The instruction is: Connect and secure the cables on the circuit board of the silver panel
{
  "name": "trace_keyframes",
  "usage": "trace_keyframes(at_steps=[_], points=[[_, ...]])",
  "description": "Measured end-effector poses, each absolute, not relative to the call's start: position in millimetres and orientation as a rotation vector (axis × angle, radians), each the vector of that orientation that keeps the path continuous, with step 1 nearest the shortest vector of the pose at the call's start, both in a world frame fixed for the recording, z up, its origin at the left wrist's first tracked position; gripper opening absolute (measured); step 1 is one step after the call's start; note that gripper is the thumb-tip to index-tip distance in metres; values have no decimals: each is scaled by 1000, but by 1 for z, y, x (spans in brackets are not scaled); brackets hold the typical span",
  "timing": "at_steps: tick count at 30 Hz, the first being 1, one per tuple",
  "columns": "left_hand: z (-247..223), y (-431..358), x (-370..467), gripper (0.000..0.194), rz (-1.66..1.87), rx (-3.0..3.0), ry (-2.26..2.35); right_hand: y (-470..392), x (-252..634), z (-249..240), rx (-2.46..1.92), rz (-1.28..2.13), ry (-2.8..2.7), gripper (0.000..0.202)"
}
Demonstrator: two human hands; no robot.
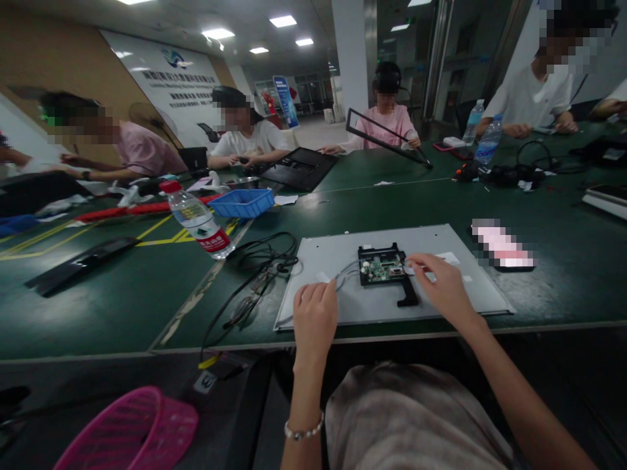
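- My left hand [315, 312] is curled loosely on the near edge of the grey panel [455, 287], gripping nothing I can see.
- My right hand [437, 282] rests open-fingered beside the circuit board [383, 267], fingertips touching its right edge.
- The board sits mid-panel, uncovered, wires [343, 274] attached; I judge removal barely begun.

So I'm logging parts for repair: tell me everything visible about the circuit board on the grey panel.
The circuit board is small and green, dotted with tiny components, seated in a black frame with a black arm reaching toward the table edge. It lies flat on the grey panel. Pale wires leave its left side; the right hand touches its right edge.
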State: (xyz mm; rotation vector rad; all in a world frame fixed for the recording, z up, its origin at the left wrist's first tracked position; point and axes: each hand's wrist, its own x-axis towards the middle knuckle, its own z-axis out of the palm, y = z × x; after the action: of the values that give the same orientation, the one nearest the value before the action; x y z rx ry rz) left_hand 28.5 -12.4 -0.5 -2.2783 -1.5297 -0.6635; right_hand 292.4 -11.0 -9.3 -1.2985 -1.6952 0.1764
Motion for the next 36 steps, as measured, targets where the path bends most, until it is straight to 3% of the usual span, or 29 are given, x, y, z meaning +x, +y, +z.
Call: trace_keyframes(at_steps=[7,18,36], points=[[-11,-17,35,29,-673,-2308,-1554,-17,221,5,-1057,395,-2065,27],[-11,-14,26,30,-1037,-2244,-1705,-10,186,-17,-977,308,-2136,35],[-20,-1,23,28,-817,-2382,-1836,-13,183,-20,-965,190,-2266,30]])
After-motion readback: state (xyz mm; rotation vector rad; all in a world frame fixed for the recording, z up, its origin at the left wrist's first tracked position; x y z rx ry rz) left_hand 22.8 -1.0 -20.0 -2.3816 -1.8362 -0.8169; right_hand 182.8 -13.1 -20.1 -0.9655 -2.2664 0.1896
